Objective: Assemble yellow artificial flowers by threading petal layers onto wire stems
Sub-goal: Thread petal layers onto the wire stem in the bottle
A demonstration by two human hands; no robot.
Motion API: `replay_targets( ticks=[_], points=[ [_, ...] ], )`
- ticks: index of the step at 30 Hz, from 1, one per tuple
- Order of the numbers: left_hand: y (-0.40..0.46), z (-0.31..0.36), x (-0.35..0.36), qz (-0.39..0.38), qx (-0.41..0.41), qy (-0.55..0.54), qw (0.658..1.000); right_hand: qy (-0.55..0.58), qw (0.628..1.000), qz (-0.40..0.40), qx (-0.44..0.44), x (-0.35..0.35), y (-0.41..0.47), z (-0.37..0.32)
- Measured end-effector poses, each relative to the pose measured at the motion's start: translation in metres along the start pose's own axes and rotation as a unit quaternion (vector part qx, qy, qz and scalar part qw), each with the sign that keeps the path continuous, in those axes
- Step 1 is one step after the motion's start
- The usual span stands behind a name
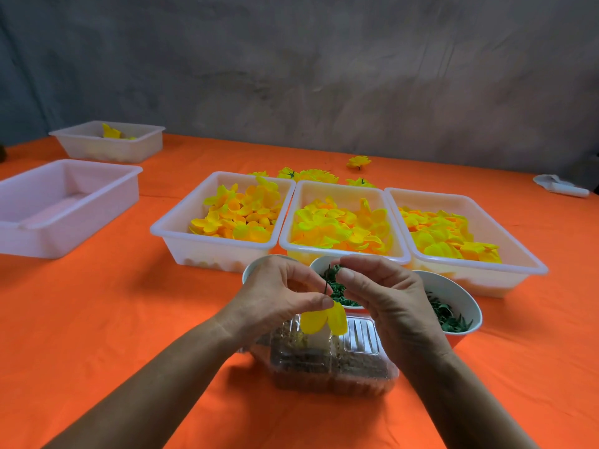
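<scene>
Your left hand [278, 294] pinches a thin dark wire stem [326, 283] between thumb and forefinger, just above a yellow petal layer [324, 319] that hangs below your fingers, over the clear plastic box [337, 361] on the orange table [113, 303]. Your right hand [382, 293] is close beside it with curled fingers, the fingertips near the upper end of the stem; I cannot tell if they really grip the wire or only touch it. The petal layer looks very light and soft, like thin cloth, so it will probably bend and fold if you press it; I think it is better to hold it near its centre hole, not at the loose edges. The wire seems stiff but thin, and it may slip or turn between your fingers, so keep the pinch low, close to the petal. More petal layers wait in the three white trays [343, 254] behind your hands, and green pieces lie in the white bowls [460, 293] just beside your right hand. Some flowers that look finished [358, 162] lie on the table behind the trays.
</scene>
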State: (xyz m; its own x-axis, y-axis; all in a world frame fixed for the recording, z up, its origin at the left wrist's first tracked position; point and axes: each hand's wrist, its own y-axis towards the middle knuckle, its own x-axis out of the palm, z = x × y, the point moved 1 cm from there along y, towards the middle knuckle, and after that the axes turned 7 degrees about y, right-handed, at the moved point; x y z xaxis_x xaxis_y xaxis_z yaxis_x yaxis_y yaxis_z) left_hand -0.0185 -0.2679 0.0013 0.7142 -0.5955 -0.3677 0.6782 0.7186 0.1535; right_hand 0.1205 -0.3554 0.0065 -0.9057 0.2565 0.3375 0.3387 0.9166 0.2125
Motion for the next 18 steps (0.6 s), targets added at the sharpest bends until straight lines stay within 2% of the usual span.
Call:
replay_targets(
  ticks=[5, 18],
  points=[
    [-0.0026, 0.0034, -0.0001, 0.025, 0.047, -0.063, 0.997, 0.014, 1.0, 0.001, -0.013, 0.0032, -0.0012, 0.0009],
    [-0.0048, 0.0072, 0.0022, 0.073, 0.064, -0.097, 0.99, 0.015, 0.999, 0.002, -0.035, 0.0028, -0.003, -0.0031]
  ],
)
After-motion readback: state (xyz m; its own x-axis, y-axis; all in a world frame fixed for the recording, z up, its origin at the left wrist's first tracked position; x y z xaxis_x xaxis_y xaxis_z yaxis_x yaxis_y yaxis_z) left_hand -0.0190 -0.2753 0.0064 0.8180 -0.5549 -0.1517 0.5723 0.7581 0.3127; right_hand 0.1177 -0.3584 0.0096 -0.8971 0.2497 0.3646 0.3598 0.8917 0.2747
